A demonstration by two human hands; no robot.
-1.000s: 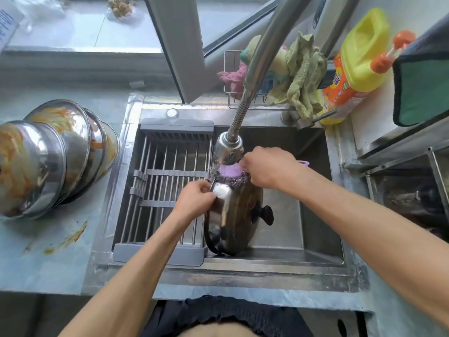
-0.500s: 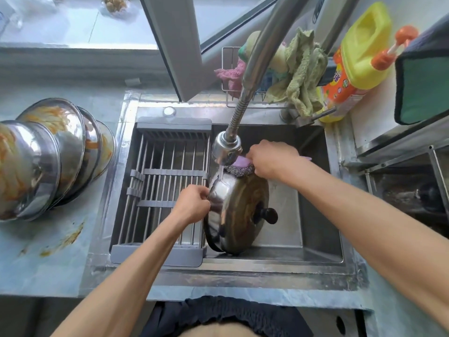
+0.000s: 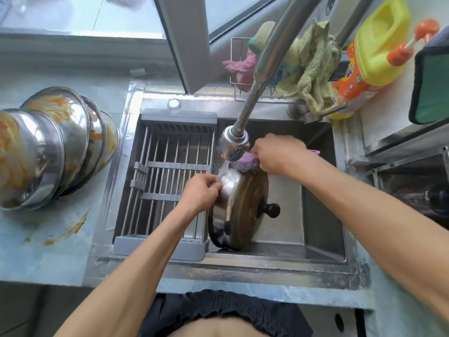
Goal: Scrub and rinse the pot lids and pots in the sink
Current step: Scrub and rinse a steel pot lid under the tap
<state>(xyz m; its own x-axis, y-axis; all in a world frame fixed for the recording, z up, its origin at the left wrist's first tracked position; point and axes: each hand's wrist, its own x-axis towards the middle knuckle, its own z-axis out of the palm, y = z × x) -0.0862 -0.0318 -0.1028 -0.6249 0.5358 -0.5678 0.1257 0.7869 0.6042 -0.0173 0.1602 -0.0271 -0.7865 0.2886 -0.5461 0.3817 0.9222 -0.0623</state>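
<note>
Centrally, a steel lid point(image 3: 239, 210) stands on edge in the sink point(image 3: 323, 229), its lower rim on the basin floor and its black knob point(image 3: 271, 210) pointing right. Left hand point(image 3: 200, 194): fingers curled round the lid's upper left rim, gripping it. Right hand point(image 3: 277, 153): closed on a purple scrubber point(image 3: 244, 162), which it presses against the lid's top edge; a purple piece shows past the wrist, its link to the scrubber not discernible. The lid thus lies between the two hands, the left at its side, the right above it.

Faucet point(image 3: 233, 144): the spray head hangs just above the lid, beside the right hand, and water runs onto the lid near the left fingers.

Rack point(image 3: 167, 183): a grey drying rack with metal bars spans the left half of the sink, just left of the lid.

Bowls point(image 3: 56, 144): steel bowls nested on their sides lie on the desk point(image 3: 48, 254) left of the sink, smeared with orange residue; orange smears also mark the desk in front of them.

Behind the sink, a wire caddy point(image 3: 234, 69) holds a pink cloth and sponges, and a green cloth point(image 3: 315, 69) hangs over it. Bottle point(image 3: 371, 52): a yellow detergent bottle with an orange label stands at the right rear; its print is too blurred to read.
</note>
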